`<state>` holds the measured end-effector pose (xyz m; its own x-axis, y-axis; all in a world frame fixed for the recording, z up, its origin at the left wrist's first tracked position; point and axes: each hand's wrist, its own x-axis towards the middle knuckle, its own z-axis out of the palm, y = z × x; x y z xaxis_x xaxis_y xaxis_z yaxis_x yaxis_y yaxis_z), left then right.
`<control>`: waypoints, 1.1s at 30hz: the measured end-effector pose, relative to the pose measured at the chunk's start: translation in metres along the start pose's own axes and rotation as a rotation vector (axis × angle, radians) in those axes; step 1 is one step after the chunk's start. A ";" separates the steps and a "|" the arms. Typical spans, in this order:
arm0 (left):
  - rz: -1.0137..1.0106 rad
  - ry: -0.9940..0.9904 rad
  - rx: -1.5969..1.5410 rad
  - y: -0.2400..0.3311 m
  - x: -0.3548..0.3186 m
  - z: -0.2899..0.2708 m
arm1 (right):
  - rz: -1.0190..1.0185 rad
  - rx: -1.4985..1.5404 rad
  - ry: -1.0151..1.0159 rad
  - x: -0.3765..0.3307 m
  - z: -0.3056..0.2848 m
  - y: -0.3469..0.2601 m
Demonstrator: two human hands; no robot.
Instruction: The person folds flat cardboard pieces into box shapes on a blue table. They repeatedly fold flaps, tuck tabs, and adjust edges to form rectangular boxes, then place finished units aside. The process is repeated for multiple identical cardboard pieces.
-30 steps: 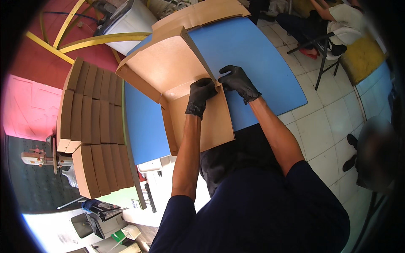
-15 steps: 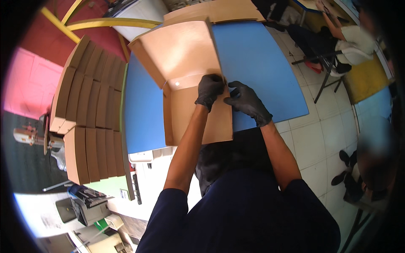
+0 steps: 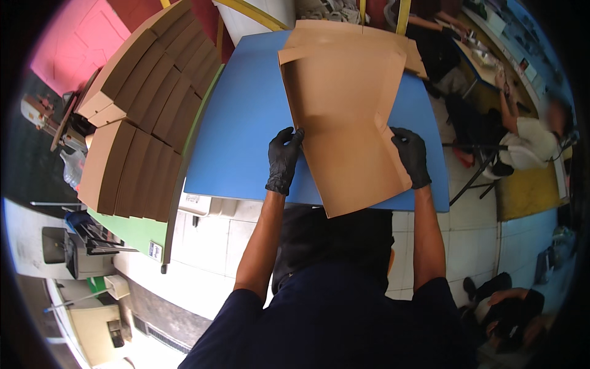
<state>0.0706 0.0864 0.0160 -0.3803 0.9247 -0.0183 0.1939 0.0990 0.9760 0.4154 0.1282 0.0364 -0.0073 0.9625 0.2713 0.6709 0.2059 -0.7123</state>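
Both hands grip a brown cardboard sheet at the table's near edge.

Left hand (image 3: 283,161), black-gloved, holds the sheet's (image 3: 344,123) left edge, fingers curled shut over it; right hand (image 3: 412,157), also gloved, holds the right edge, fingers closed on the board. Sheet lies across the blue table (image 3: 239,135) from its near edge toward the far edge, bent along a crease mid-way, its near corner overhanging the table. A second flat sheet (image 3: 375,38) lies under it at the far edge. Judged step: opening or folding a flat box blank; next move likely needs both grips kept firm and pressure along the crease. Off the table's left edge, a stack of brown folded boxes (image 3: 144,117), fanned in two rows, on a green surface (image 3: 132,230). No labels legible.
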 end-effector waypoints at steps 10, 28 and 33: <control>0.180 -0.119 0.202 0.007 -0.007 0.015 | -0.170 -0.173 0.188 -0.012 0.001 -0.069; -0.017 -0.099 0.189 0.010 -0.017 0.010 | -0.162 0.004 -0.553 0.029 0.105 -0.145; -0.059 -0.010 -0.010 0.002 -0.008 0.010 | -0.065 0.077 -0.557 0.024 0.113 -0.141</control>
<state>0.0837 0.0828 0.0162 -0.3814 0.9211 -0.0782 0.1622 0.1500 0.9753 0.2370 0.1424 0.0702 -0.4506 0.8912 -0.0516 0.6002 0.2596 -0.7566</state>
